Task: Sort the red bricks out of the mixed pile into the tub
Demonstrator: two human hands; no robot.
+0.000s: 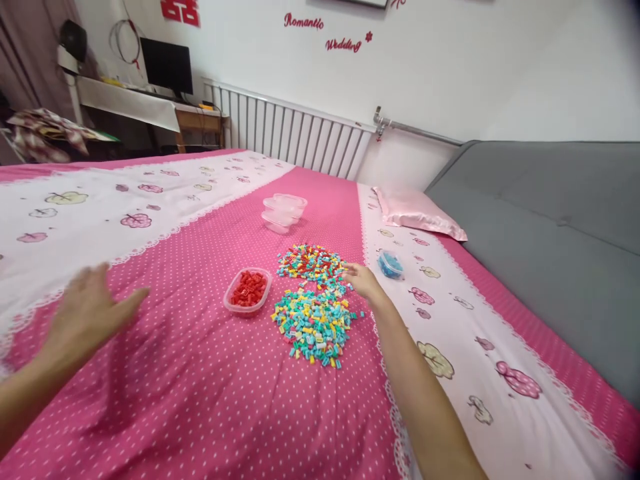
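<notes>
Two piles of small plastic building pieces lie on the pink dotted bedspread. The farther pile (311,262) mixes red, yellow and blue pieces; the nearer pile (315,327) is mostly teal, green and yellow. At the right edge of the farther pile is my right hand (364,280), its fingers stretched toward the pieces and slightly apart, with nothing visible in them. My left hand (93,307) hovers over the bed at the left, blurred, thumb spread from the fingers and holding nothing. Between that hand and the piles stands a clear tub (227,301) of red pieces (249,288).
Stacked clear containers (283,212) stand behind the piles. A small tub of blue pieces (390,265) sits to the right. Beyond it are a pink pillow (420,212) and the grey headboard (545,213). A white radiator (295,127) lines the wall.
</notes>
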